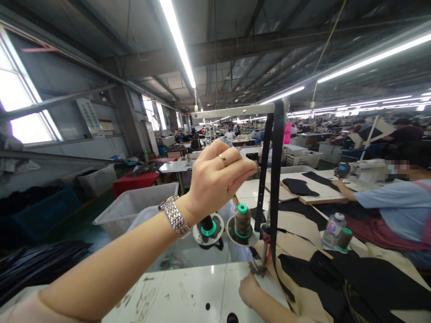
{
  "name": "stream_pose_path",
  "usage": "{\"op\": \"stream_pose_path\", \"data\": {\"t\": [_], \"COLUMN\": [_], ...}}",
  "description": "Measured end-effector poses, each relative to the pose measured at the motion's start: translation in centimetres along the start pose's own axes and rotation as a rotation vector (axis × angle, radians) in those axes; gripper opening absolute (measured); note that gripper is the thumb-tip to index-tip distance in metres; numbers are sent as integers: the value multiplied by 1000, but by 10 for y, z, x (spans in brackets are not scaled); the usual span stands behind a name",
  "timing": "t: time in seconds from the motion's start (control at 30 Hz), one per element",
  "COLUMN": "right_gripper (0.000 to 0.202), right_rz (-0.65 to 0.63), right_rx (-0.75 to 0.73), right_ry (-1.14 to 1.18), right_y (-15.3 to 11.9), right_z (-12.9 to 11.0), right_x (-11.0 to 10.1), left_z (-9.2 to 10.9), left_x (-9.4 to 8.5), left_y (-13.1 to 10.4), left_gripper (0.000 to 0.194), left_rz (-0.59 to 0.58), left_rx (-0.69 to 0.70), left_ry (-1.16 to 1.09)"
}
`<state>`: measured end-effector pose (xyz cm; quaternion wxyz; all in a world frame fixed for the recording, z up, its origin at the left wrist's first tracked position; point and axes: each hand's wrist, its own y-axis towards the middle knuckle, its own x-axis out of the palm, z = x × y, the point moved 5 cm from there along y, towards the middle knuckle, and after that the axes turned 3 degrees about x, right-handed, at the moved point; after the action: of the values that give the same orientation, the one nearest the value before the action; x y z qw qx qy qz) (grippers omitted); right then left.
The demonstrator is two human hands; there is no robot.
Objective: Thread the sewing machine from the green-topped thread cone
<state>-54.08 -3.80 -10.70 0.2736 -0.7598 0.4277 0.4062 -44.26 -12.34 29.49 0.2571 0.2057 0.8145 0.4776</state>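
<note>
My left hand (217,177), with a ring and a metal watch at the wrist, is raised in front of the thread stand (235,111). Its thumb and fingers are pinched together; whatever they hold is too fine or hidden to see. Below it are a brown thread cone (243,224) and a black thread cone (206,222), both on round holders. Low beside the stand's foot, my right hand (249,290) is curled near a metal clamp (257,268); its fingertips are hidden. A black strap (277,166) hangs over the stand's crossbar, right of my left hand.
The white tabletop (175,287) lies in front of me. Black fabric pieces (370,278) and a plastic bottle (334,229) are at right. A co-worker's blue sleeve (380,199) reaches toward fabric by a sewing machine (367,170). White bins (134,202) stand at left.
</note>
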Motion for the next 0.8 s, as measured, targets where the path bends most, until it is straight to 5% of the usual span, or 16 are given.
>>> {"op": "stream_pose_path", "data": {"t": [0.13,0.23,0.37,0.57,0.8], "right_gripper": [30,23,40,30,23], "right_rz": [-309,-293,85,954,1112], "right_rx": [-65,-185,-195,-251,-491], "right_ry": [-130,-33,395,1082,1164], "right_y": [-33,-61,-83,-98,-86], "right_z": [-6,-31,-67,-114,-179], "right_x": [-32,-91,-185,-289,-324], "left_z": [-2,-2,-5,-23,-21], "left_x": [-3,10,28,49,58], "left_y": [6,10,12,0,-3], "left_gripper": [8,11,9,9,12], "left_rz": [111,42,-4,16,-49], "left_rx": [99,64,-151,-709,-1017], "left_ry": [-62,-236,-309,-461,-666]}}
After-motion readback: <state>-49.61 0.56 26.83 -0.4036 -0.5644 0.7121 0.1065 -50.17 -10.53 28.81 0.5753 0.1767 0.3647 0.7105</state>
